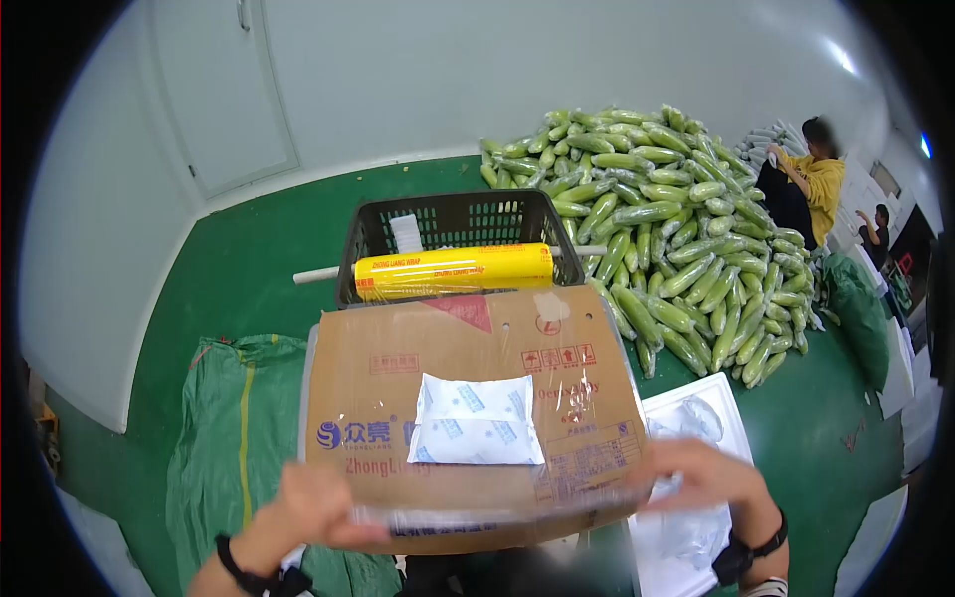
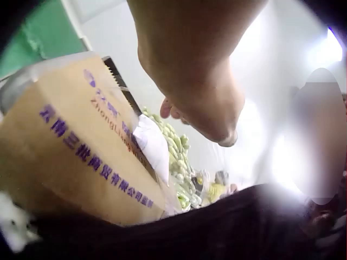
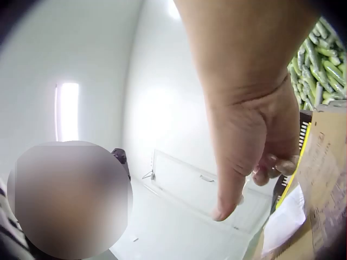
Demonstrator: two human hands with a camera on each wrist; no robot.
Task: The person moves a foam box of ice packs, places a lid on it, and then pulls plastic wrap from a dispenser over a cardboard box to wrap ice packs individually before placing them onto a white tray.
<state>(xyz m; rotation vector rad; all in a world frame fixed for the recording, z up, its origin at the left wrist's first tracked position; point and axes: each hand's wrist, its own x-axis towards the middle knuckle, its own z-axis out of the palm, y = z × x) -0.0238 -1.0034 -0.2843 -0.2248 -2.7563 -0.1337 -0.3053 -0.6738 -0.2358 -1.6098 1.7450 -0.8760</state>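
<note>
A flat cardboard box (image 1: 378,398) printed with blue characters lies in front of the person. A sheet of cling film (image 1: 587,388) is stretched over its top. The film runs from the yellow roll (image 1: 453,269) at the far edge of the cardboard to the near edge, where both hands meet it.

The left hand (image 1: 303,509) is at the near left corner of the cardboard. Its thumb lies over the edge and its fingers curl under, gripping the film there. The right hand (image 1: 701,476) is at the near right corner with fingers curled in and thumb straight. It seems to pinch the film's other end, though motion blur makes that grip hard to read.

A white pack (image 1: 476,420) sits on the middle of the cardboard, under the film.

The roll rests on the rim of a black basket (image 1: 448,214) just behind the cardboard. Behind and to the right of the cardboard, a large pile of green cucumbers (image 1: 676,219) covers the green floor (image 1: 259,269). A green sack (image 1: 234,418) lies just left of the cardboard and a white foam tray (image 1: 696,408) just right of it. Well beyond the cardboard, past the pile, a person in yellow (image 1: 818,179) is bent over.
</note>
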